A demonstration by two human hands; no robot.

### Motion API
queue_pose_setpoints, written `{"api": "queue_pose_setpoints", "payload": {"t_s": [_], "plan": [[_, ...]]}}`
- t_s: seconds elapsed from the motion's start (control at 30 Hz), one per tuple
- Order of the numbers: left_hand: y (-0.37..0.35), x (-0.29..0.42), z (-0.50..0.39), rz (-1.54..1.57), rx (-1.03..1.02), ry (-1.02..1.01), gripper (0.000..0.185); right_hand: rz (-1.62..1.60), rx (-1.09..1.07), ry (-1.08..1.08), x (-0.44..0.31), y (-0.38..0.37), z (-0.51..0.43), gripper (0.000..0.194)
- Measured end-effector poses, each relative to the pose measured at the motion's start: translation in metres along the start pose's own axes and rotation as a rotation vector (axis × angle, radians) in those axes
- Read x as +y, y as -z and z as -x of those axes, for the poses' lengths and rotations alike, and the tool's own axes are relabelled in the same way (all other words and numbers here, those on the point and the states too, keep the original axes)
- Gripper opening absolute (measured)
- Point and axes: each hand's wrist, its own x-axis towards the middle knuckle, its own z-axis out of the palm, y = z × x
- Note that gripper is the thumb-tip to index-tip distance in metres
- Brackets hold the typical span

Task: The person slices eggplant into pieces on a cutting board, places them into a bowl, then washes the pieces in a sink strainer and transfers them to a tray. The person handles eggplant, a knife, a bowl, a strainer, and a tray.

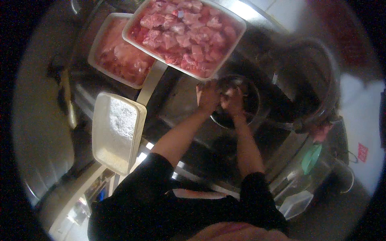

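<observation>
My left hand and my right hand are close together at a round metal bowl in front of me. The left is over the bowl's left rim, the right inside its outline. Something pale pink shows around the fingers; the dim, blurred picture does not settle whether it is held. Just beyond my hands, a white plastic tub is full of raw meat chunks in reddish liquid. It overlaps a second tub of meat in red liquid.
To the left, a white tub contains white powder and yellowish powder, standing near a board. A large round metal vessel is at the right. Below it are a green item and a clear plastic container.
</observation>
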Motion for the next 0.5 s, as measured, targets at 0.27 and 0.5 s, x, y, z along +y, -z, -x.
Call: {"api": "queue_pose_setpoints", "payload": {"t_s": [0.27,0.5], "plan": [[0.014,0.011,-0.004,-0.395,-0.050,-0.028,0.036,-0.069,-0.126,-0.203,-0.018,-0.002,0.000,0.043],[-0.003,-0.009,-0.001,-0.475,0.061,-0.101,0.033,0.380,-0.175,-0.060,-0.042,0.042,-0.014,0.047]]}}
